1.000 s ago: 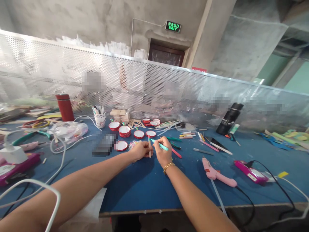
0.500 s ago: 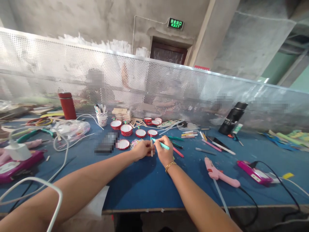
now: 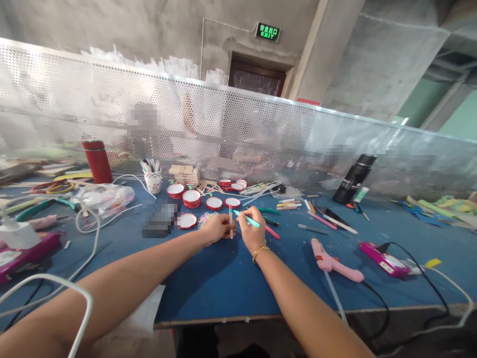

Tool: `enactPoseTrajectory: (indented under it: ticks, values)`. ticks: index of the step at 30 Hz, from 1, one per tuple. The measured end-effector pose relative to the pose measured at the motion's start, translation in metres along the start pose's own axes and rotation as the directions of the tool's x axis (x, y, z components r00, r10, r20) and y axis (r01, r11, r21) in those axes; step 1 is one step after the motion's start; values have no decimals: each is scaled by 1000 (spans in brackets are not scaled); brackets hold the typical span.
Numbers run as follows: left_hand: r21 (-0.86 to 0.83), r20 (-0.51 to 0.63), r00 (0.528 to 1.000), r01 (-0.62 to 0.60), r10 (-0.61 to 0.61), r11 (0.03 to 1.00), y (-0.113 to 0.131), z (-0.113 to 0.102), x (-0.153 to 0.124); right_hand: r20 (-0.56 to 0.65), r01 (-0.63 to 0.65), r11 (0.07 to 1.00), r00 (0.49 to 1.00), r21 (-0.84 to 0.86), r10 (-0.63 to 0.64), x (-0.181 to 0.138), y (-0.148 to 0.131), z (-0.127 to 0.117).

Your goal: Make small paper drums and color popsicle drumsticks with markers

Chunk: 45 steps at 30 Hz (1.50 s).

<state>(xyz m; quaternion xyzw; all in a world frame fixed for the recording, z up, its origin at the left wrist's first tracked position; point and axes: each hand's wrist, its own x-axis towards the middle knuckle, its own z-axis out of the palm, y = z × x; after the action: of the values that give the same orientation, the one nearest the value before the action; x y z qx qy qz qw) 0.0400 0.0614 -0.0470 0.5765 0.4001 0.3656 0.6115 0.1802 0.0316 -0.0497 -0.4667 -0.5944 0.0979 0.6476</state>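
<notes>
My left hand [image 3: 219, 227] is closed on a flat wooden craft stick [image 3: 231, 231], held upright. Red and green colour shows on the stick's upper end. In my right hand [image 3: 252, 229] is a light teal marker [image 3: 252, 222], gripped like a pen, its tip at the coloured part of the stick. Just behind my left hand lies a pile of small colourful loops [image 3: 207, 219]. Round red-and-white paper cups [image 3: 214, 203] stand beyond both hands, some stacked. A red marker [image 3: 273, 232] lies right of my right hand.
A blurred dark phone [image 3: 161, 220] lies left of my hands. Farther left are a white cable, a power strip [image 3: 32, 253] and a red flask [image 3: 97, 161]. To the right lie a pink glue gun [image 3: 335, 263], another power strip [image 3: 385, 259] and a black bottle [image 3: 354, 180]. A perforated metal screen [image 3: 208, 124] stands behind.
The marker's tip stays by the stick's upper end, where green now shows more clearly below the red. Both hands keep their hold. The whole view has shifted slightly.
</notes>
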Motion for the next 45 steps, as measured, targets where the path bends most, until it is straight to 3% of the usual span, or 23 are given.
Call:
enactPoseTrajectory:
  ticks: [5,10,16,22,27,32,38,45]
  values:
    - [-12,-18,1000,-9,9,1000,0,1,1,55,15,999,998,31,-17,-1,0,2]
    - [5,-9,1000,8,-8,1000,0,1,1,0,-8,1000,1000,9,8,0,0,1]
    - [-2,2,1000,-9,9,1000,1,0,0,51,-1,998,999,64,-2,-1,-2,3]
    - [22,-29,999,30,-29,999,2,0,1,-2,-14,999,1000,38,14,0,1,2]
    - [10,-13,1000,5,-5,1000,1,-1,2,49,-2,997,999,77,-2,0,1,4]
    - [-25,-10,1000,5,-5,1000,-2,-2,5,-10,-1,1000,1000,30,1,1,0,2]
    - [3,7,1000,-4,4,1000,-2,-3,4,42,4,996,999,85,-8,0,-1,3]
    - [1,0,1000,2,-2,1000,2,-1,1,-5,4,999,1000,49,-3,0,-1,2]
